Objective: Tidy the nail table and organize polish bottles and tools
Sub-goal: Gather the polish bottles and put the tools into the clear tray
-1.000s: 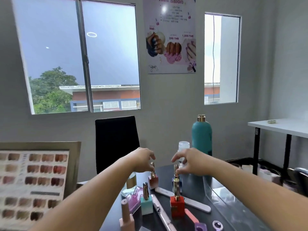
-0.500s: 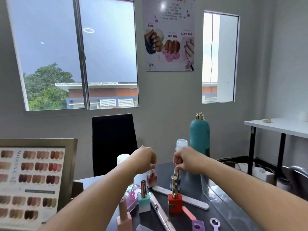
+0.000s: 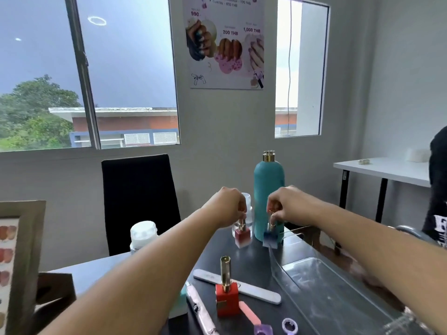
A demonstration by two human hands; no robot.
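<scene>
My dark table [image 3: 256, 259] carries a tall teal bottle [image 3: 268, 189] at the back, a clear tray [image 3: 338, 298] on the right and a white-capped jar [image 3: 142, 234] on the left. Near me, a red polish [image 3: 227, 298] stands just in front of a white file [image 3: 256, 292], between a pen tool [image 3: 200, 308] and a pink file [image 3: 249, 313].

Pinches red polish bottle [image 3: 242, 236] with left hand [image 3: 229, 204], blue polish bottle [image 3: 270, 240] with right hand [image 3: 288, 204], both just beside teal bottle [image 3: 268, 184].

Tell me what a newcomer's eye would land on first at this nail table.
The left hand grips the cap of a dark red polish bottle and the right hand pinches the cap of a blue polish bottle, side by side mid-table. Right behind them rises a tall teal bottle with a gold cap. Nearer the camera stands an orange-red polish bottle.
</scene>
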